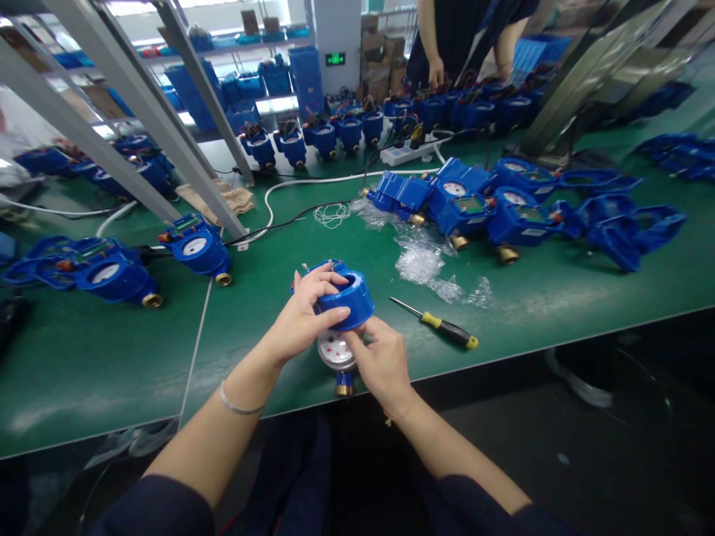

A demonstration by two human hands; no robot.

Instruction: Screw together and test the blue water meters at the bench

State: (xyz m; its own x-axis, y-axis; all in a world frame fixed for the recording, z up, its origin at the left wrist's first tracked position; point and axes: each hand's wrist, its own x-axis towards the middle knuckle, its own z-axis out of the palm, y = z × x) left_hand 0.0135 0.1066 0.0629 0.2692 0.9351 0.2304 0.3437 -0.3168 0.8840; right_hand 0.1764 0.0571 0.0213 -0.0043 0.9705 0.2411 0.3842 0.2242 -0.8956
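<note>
**Blue cap held over a meter dial at the bench edge**

The left hand (pixel 304 316) has its fingers curled around a blue ring cap (pixel 351 298), thumb on the near side and fingertips over the top rim, so the cap sits tilted with its open bore facing up and away. The right hand (pixel 383 361) closes its fingers on the water meter (pixel 338 353) below, pinching the body beside the white dial; this grip seems meant to steady the meter while the cap is lined up over the dial. The meter's brass fitting (pixel 344 388) points toward the person, just at the edge of the green table (pixel 112 357), so the work is close to the body.

Just right of the hands lies a screwdriver (pixel 441 325) with a yellow and black handle, within easy reach. Beyond it are crumpled clear plastic bags (pixel 424 260), probably wrappers shed from parts. Further right is a cluster of assembled blue meters (pixel 485 212), dials up; another group (pixel 106 272) lies to the left, near a slanted metal frame (pixel 167 126). A white power strip (pixel 407 152) sits at the far side, where another person's hand (pixel 436 72) works over a row of meters.

Dial markings are too small to read; a green lit sign (pixel 336 58) on the far pillar is also illegible
</note>
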